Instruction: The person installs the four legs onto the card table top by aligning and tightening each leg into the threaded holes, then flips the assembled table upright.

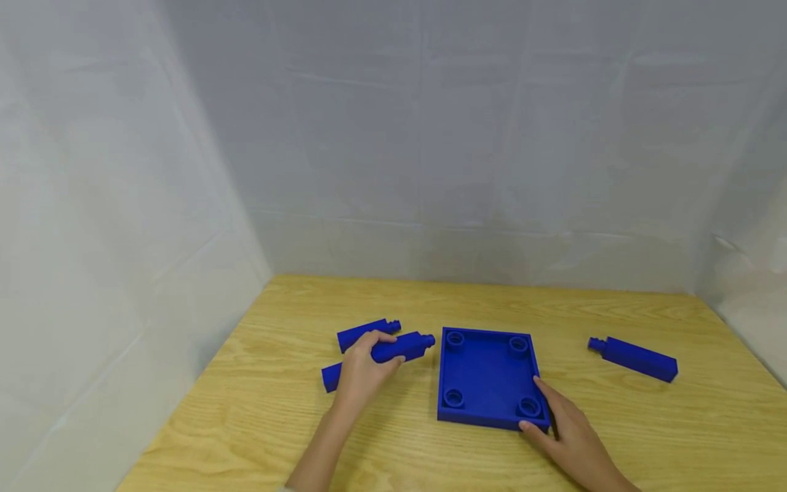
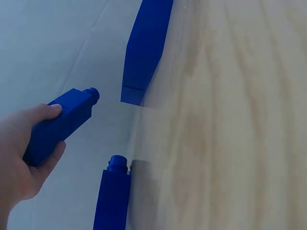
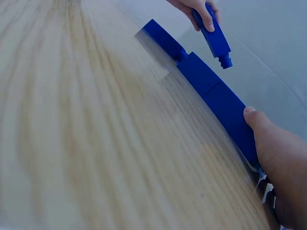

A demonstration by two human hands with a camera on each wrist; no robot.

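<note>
A blue square tray (image 1: 486,372) with four round sockets lies on the wooden table (image 1: 277,424). My left hand (image 1: 359,372) grips a blue square bar (image 1: 406,347) just left of the tray; its round peg points at the tray. In the left wrist view the fingers (image 2: 45,112) curl round this bar (image 2: 62,122). My right hand (image 1: 556,427) rests against the tray's near right corner, the thumb on the front wall and straight fingers along the right side. The right wrist view shows that thumb (image 3: 256,122) on the tray wall (image 3: 225,108).
A second blue bar (image 1: 367,333) lies just behind the held one, its peg also pointing right. A third bar (image 1: 636,357) lies at the right of the table. White sheeting (image 1: 393,137) walls in the back and both sides.
</note>
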